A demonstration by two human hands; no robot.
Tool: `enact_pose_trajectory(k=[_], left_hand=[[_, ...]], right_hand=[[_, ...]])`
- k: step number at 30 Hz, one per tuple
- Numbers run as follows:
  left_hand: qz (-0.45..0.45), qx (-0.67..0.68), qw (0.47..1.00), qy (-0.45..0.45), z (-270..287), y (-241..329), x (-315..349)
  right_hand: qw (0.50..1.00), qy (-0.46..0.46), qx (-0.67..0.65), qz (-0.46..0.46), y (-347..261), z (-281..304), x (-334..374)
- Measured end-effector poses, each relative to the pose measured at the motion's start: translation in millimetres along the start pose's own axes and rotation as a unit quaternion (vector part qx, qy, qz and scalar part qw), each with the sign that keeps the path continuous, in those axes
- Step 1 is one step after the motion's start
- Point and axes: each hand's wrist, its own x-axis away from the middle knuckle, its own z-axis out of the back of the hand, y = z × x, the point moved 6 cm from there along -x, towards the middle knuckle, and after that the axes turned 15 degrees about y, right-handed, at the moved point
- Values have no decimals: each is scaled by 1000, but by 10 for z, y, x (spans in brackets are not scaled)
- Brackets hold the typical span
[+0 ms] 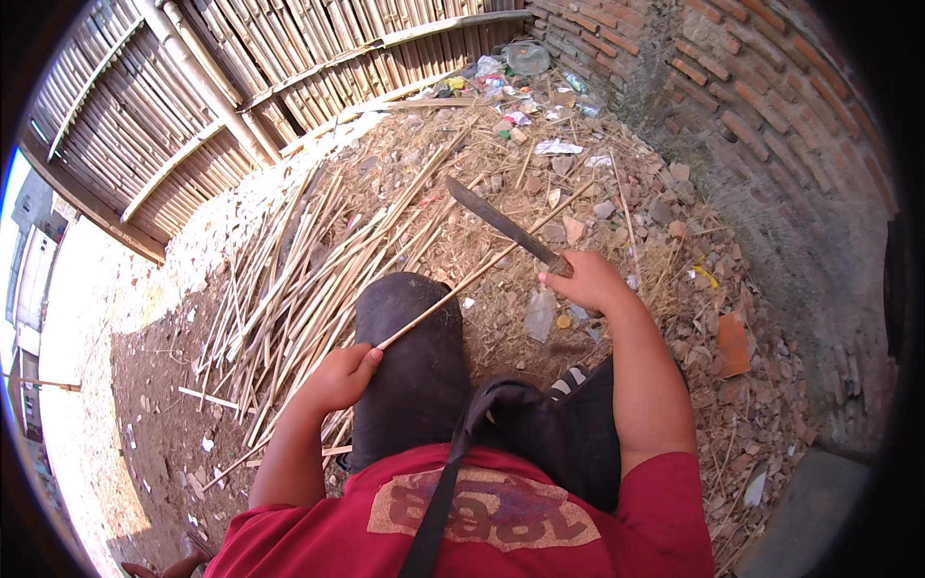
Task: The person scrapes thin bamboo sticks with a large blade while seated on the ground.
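My left hand (pixel 342 375) is closed around a long thin bamboo strip (pixel 445 300) that lies across my dark-trousered knee. The strip slants from the lower left up to the far right. In my right hand (pixel 590 281) is a machete (pixel 501 221), gripped by its handle, with the blade pointing up and to the left. The blade passes over the strip; whether the two touch I cannot tell. Beyond my left hand lies a loose pile of bamboo strips (pixel 289 299) on the ground.
A bamboo-slat fence (pixel 318 43) runs along the far left, and a brick wall (pixel 761 125) stands on the right. Rubble and dry straw cover the ground (pixel 568 226). Litter (pixel 491 82) gathers in the far corner. An orange tile piece (pixel 732 344) lies at the right.
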Motion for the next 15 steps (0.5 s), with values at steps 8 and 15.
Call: enact_pose_trajectory(k=[8,15], left_hand=[[4,-6,1000,2,37,52,31],[-30,-29,999,35,-18,-10,37]], right_hand=[[999,4,-34,-21,-99,132,49],[1000,22,-2,1,-202,217,43]])
